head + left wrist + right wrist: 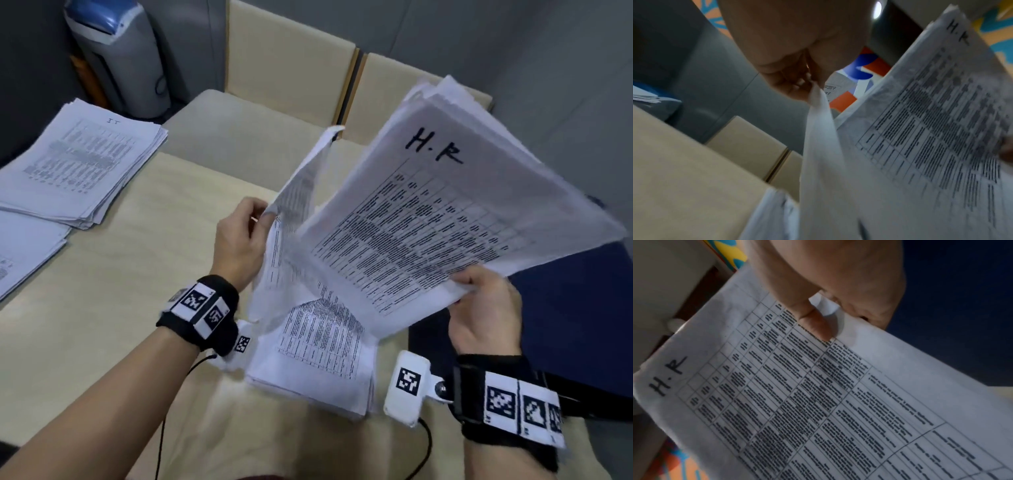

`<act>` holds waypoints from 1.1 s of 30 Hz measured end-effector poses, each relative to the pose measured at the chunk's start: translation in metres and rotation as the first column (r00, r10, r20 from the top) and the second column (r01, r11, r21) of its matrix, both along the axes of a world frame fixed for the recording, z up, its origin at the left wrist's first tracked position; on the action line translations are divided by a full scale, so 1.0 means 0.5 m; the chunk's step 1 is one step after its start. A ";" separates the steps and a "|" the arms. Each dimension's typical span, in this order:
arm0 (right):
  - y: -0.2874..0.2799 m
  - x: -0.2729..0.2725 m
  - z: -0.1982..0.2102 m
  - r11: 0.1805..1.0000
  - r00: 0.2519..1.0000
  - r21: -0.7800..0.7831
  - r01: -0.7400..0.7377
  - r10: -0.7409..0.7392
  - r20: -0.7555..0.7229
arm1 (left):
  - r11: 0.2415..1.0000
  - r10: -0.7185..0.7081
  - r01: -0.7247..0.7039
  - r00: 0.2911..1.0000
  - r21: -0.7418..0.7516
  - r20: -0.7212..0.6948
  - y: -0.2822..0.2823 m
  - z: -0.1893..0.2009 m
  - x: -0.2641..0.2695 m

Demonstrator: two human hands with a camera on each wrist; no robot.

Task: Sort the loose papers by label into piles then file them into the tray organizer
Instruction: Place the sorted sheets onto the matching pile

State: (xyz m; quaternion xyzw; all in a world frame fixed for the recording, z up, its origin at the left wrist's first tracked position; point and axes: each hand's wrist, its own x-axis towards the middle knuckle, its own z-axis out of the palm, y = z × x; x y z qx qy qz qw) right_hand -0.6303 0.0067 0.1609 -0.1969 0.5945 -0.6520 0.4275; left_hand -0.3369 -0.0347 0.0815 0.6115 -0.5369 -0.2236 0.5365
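My right hand (479, 301) grips a thick bundle of printed sheets (445, 212) by its near edge, raised and tilted above the table; the top sheet bears a handwritten "H.R" label (668, 376), and my thumb (813, 321) lies on it. My left hand (243, 236) pinches the edge of a single sheet (291, 219) that hangs curled beside the bundle, seen as a white fold (818, 129) in the left wrist view. Below lies a loose stack of papers (318, 359) on the beige table (120, 291).
A pile labelled "IT" (85, 161) lies at the far left, with another pile (24, 253) nearer. A dark blue surface (565, 325) sits at the right. Beige chairs (287, 58) and a grey-blue bin (116, 58) stand behind the table.
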 end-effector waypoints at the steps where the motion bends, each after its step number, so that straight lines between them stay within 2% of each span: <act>1: 0.002 -0.004 0.012 1.000 1.000 -0.010 0.004 -0.004 0.002 | 1.000 -0.015 0.014 0.999 -0.022 -0.045 -0.007 0.018 -0.006; 4: 0.008 -0.014 0.040 0.999 1.000 -0.046 0.001 0.000 0.014 | 0.999 -0.035 0.038 0.991 0.023 -0.133 -0.027 0.026 -0.014; 6: 0.011 -0.012 0.054 0.997 1.000 -0.073 -0.006 0.007 0.004 | 0.987 -0.044 0.062 0.992 0.148 -0.122 -0.033 -0.013 -0.015; 11: 0.007 0.003 0.044 0.999 1.000 -0.041 0.004 -0.004 -0.011 | 0.886 -0.078 0.050 0.996 0.461 0.042 0.004 -0.147 -0.019; 14: 0.002 0.017 0.016 1.000 1.000 0.003 0.026 -0.026 -0.014 | 0.811 -0.098 0.085 0.995 0.579 -0.009 0.027 -0.174 -0.014; 16: 0.003 0.027 -0.004 1.000 0.999 0.013 -0.001 0.002 -0.036 | 0.831 -0.106 0.098 0.994 0.548 -0.017 0.033 -0.161 -0.004; 18: 0.001 0.038 -0.019 0.999 0.996 0.013 -0.035 0.035 -0.079 | 0.879 -0.207 0.204 0.978 0.430 -0.041 0.035 -0.120 -0.002; 21: -0.005 0.054 -0.041 0.993 0.986 -0.038 -0.109 0.104 -0.131 | 0.875 -0.381 0.413 0.909 0.252 -0.167 0.028 -0.027 -0.022; 23: -0.008 0.069 -0.057 0.976 0.958 -0.061 -0.209 0.192 -0.214 | 0.881 -0.407 0.446 0.885 0.161 -0.224 0.019 0.010 -0.042; 25: -0.005 0.078 -0.092 0.960 0.913 -0.006 -0.280 0.264 -0.312 | 0.880 -0.387 0.438 0.885 0.182 -0.258 0.017 0.011 -0.059; 28: 0.007 0.090 -0.155 0.937 0.872 0.153 -0.314 0.348 -0.343 | 0.860 -0.311 0.406 0.897 0.309 -0.313 0.034 -0.039 -0.070; 30: 0.008 0.111 -0.167 0.926 0.838 0.212 -0.313 0.374 -0.397 | 0.865 -0.280 0.358 0.926 0.352 -0.254 0.049 -0.074 -0.058; 33: -0.005 0.152 -0.163 0.938 0.774 0.224 -0.264 0.344 -0.531 | 0.894 -0.278 0.318 0.946 0.317 -0.167 0.067 -0.088 -0.017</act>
